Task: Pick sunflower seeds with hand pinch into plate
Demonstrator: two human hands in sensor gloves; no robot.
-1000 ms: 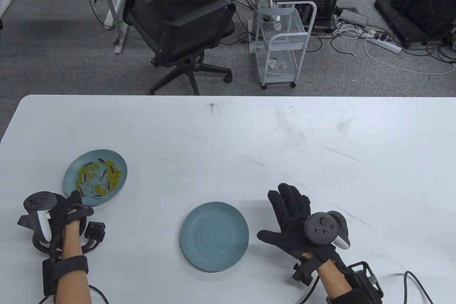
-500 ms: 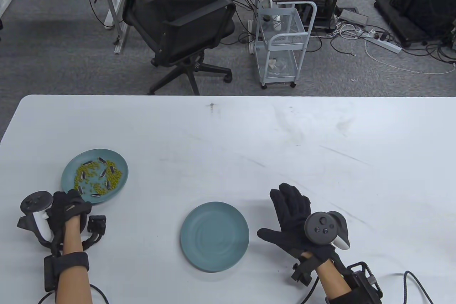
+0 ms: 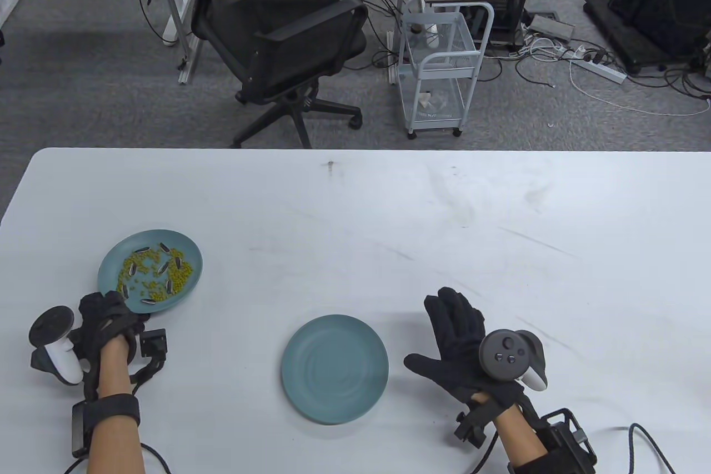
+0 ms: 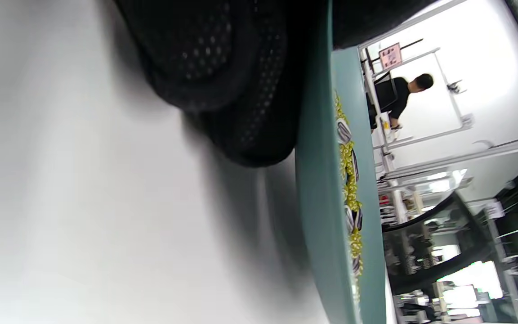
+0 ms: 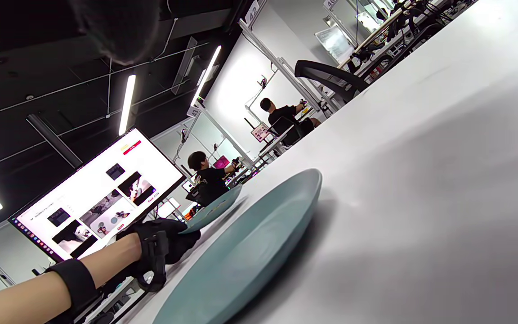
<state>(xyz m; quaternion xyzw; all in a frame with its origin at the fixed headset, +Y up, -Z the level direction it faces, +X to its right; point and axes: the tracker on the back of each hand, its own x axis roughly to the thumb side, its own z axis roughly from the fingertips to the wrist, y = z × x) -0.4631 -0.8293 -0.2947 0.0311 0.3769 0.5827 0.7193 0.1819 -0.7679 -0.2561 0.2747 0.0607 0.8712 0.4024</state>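
The left hand (image 3: 108, 321) grips the near rim of the far-left plate (image 3: 189, 279), fingers under its edge and thumb on top (clearest in the left wrist view). Striped sunflower seeds (image 3: 162, 267) lie on that plate among yellow-green bits (image 3: 179, 275). The right hand (image 3: 461, 346) rests on the table (image 3: 389, 218) with fingers spread and straight, just beside the bare middle plate (image 3: 334, 367).
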